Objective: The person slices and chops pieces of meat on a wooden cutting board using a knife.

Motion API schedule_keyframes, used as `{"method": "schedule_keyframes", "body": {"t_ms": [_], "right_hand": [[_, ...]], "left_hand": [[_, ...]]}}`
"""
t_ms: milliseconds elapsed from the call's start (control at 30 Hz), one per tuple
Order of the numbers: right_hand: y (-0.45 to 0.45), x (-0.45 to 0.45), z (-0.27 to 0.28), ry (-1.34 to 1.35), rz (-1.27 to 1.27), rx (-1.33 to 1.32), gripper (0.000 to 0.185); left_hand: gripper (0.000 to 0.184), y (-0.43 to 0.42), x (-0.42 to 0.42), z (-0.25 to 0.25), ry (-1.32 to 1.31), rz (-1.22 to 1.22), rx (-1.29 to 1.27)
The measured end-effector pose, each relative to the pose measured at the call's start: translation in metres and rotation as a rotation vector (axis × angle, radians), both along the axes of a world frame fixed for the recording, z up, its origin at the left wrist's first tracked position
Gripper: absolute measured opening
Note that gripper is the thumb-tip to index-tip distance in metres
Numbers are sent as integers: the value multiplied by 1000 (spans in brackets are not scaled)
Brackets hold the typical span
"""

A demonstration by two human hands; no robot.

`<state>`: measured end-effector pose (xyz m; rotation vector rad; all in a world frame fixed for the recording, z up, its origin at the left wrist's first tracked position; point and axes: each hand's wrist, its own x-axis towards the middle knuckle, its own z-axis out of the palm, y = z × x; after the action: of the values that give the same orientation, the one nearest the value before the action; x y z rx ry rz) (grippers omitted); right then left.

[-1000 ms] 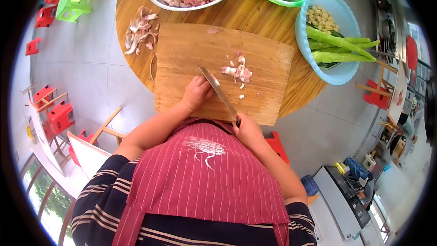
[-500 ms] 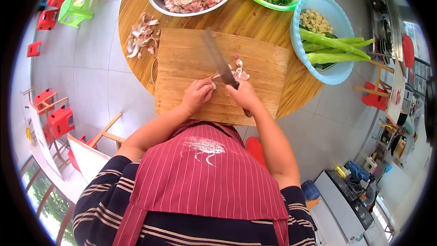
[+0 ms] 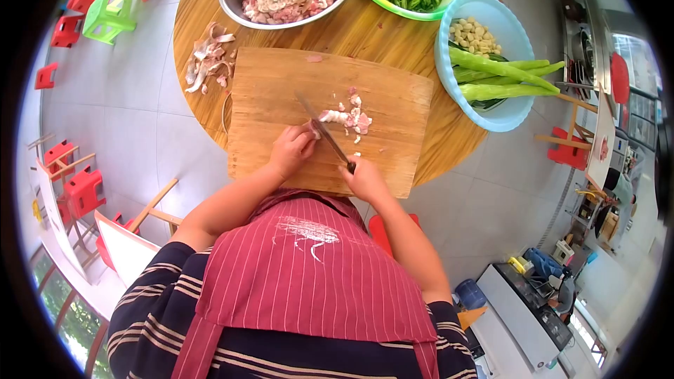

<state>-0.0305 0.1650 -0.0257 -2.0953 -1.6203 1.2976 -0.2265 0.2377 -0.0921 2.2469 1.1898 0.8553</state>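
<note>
My right hand (image 3: 367, 177) is closed round the dark handle of a kitchen knife (image 3: 325, 133). The blade stands on edge, pointing up and to the left. At the blade's left side, the curled fingers of my left hand (image 3: 293, 149) press a small piece of meat (image 3: 314, 128) against the wooden cutting board (image 3: 274, 102). Chopped bits of pale and pink meat (image 3: 358, 121) lie just right of the blade. Beyond the board's left edge, a heap of fatty meat trimmings (image 3: 208, 60) rests on the table.
The round wooden table (image 3: 193, 0) carries a metal bowl (image 3: 226, 1) of minced meat, a green-rimmed bowl (image 3: 404, 12) of sliced green peppers, and a blue basin (image 3: 516, 116) with garlic and long green peppers. Red stools (image 3: 84, 189) and a green stool (image 3: 109, 15) stand on the floor.
The knife blade has come down beside my left fingers, its tip lower on the board. A strip of cut meat now lies right of the blade. The whole view has shifted slightly.
</note>
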Motion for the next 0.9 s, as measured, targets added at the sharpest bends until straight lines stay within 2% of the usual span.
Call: {"method": "schedule_keyframes", "body": {"t_ms": [67, 167, 200, 233, 300, 433, 500, 600, 733, 833, 900], "right_hand": [[17, 5, -1, 134, -157, -125, 32], [25, 13, 15, 112, -262, -90, 31], [25, 14, 25, 57, -164, -96, 30], [20, 12, 34, 59, -167, -106, 30], [8, 1, 50, 79, -19, 16, 29], [-14, -12, 78, -51, 49, -185, 26], [-22, -12, 75, -66, 70, -164, 26], [-18, -14, 74, -71, 74, -271, 27], [17, -29, 35, -25, 65, -166, 26], [42, -41, 13, 27, 11, -158, 24], [25, -38, 4, 84, 1, -116, 21]], "left_hand": [[18, 1, -1, 3, -19, -23, 3], [18, 3, -1, 3, -43, -30, 0], [19, 2, 0, 2, -48, -25, -5], [19, 0, 0, 4, -45, -28, -15], [26, 2, -3, 6, -6, -43, -29], [34, 1, -5, 1, -22, -28, -88], [38, 4, -5, 2, -21, -53, -50], [39, 4, -1, 9, -8, -37, -33], [41, 5, 1, 5, -12, -53, 30], [41, -2, -1, -7, 38, -16, -129], [43, -13, -16, -40, 24, -88, -273]]}}
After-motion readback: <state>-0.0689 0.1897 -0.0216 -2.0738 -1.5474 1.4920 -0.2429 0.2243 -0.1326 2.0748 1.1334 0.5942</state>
